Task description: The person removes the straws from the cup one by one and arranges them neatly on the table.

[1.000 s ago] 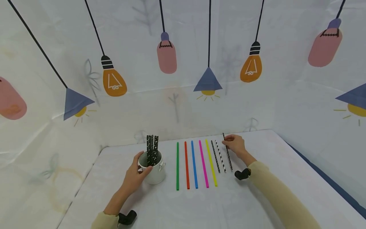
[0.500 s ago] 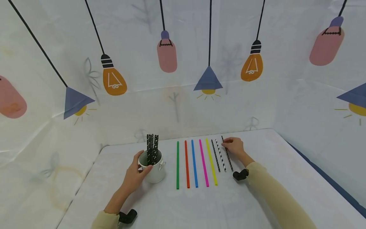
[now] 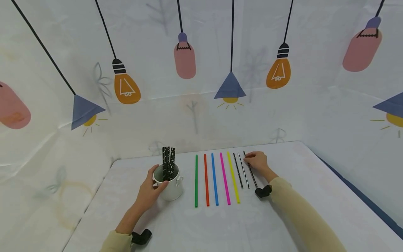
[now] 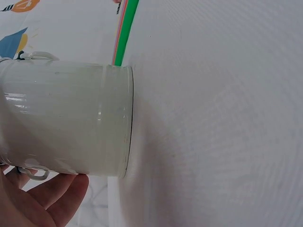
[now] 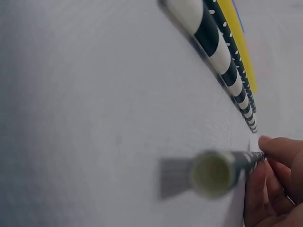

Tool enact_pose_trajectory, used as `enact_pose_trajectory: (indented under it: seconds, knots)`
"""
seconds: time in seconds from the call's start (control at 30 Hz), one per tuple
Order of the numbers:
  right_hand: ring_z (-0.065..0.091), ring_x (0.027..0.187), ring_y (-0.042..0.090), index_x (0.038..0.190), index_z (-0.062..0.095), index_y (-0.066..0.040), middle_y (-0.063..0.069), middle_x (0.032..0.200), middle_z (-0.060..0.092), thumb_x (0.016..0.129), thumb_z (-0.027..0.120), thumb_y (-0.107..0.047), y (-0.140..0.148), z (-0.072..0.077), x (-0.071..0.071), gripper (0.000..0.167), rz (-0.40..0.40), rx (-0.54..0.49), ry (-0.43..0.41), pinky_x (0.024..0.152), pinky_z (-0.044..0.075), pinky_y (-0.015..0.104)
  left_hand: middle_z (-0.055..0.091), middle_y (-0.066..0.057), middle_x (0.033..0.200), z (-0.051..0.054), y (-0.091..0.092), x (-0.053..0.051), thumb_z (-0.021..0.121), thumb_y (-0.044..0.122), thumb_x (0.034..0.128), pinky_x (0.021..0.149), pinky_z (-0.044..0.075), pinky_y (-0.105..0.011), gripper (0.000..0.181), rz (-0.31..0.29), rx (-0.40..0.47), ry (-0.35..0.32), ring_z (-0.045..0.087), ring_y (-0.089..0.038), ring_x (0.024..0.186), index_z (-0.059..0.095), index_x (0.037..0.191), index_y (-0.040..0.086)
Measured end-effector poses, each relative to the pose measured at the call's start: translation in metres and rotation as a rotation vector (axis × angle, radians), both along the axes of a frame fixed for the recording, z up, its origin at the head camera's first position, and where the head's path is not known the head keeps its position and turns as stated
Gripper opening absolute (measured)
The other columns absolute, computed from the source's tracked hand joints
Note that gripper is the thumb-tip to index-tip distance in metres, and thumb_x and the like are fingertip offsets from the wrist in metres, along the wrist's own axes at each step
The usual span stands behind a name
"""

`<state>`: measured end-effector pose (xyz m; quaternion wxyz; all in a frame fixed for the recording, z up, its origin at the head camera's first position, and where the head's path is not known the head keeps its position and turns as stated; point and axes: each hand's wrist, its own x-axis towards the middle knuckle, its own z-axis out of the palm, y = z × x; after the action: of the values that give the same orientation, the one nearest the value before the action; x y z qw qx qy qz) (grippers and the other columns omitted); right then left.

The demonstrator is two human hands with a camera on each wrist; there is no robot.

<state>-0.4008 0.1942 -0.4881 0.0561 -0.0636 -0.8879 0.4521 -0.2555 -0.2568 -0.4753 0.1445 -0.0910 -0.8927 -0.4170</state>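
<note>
L hand (image 3: pixel 149 192), at approx 8 o'clock of the pail (image 3: pixel 173 191), is curled round it, thumb at the rim. Pail = white, glossy, smooth cylinder w/ small looped ears, upright on the table (image 3: pixel 204 227). Spotted bundle (image 3: pixel 168 162) of blk straws w/ white dots stands in it, tops poking past rim at 12.

R hand (image 3: pixel 258 161), b/w 2 and 3 o'clock of pail & well apart from L, pinches the far end of a spotted straw (image 3: pixel 251 172): straight hollow tube, round mouth, pale inside. Can't tell if its near end touches the white, finely textured tabletop.

At 3 o'clock of pail, L to R, a spaced row: green straw (image 3: pixel 196 182), red straw (image 3: pixel 206 180), blue straw (image 3: pixel 214 179), pink straw (image 3: pixel 225 178), yellow straw (image 3: pixel 233 177), all smooth, plain-coloured; then shorter, thinner dotted straw (image 3: pixel 238 170) & blk/white striped straw (image 3: pixel 244 170). Creased sheet (image 3: pixel 201 122) w/ printed lamps behind, at 12.
</note>
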Motion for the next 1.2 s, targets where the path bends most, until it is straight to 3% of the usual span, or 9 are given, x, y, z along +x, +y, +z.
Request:
enact_pose_trajectory:
  seconds: [0.67,1.0,1.2]
  knots:
    - [0.060,0.070,0.019,0.105,0.073,-0.001,0.013,0.093,0.069,0.084,0.075,-0.021,-0.0025,0.0001,-0.0072,0.029,-0.009,0.084,-0.026,0.058,0.048,0.029,0.046,-0.020,0.142,0.0003,0.0007,-0.0001,0.067,0.039,0.0916,0.086,0.052,-0.049,0.075,0.007,-0.001,-0.004,0.057,-0.044,0.113,0.023,0.150,0.024]
    - [0.062,0.084,0.026,0.105,0.073,0.000,0.015,0.099,0.070,0.085,0.074,-0.021,-0.0045,0.0001,-0.0074,0.029,-0.013,0.136,-0.002,0.071,0.051,0.037,0.046,-0.021,0.142,0.0020,0.0010,0.0019,0.067,0.040,0.0918,0.086,0.053,-0.048,0.074,0.003,0.008,-0.015,0.057,-0.044,0.113,0.023,0.150,0.024]
    - [0.063,0.080,0.023,0.104,0.073,0.000,0.015,0.097,0.070,0.085,0.074,-0.020,-0.0042,0.0001,-0.0062,0.028,-0.020,0.118,-0.011,0.068,0.052,0.035,0.046,-0.020,0.142,0.0017,0.0009,0.0020,0.067,0.039,0.0918,0.086,0.053,-0.049,0.075,0.002,0.009,-0.006,0.058,-0.044,0.112,0.024,0.151,0.022]
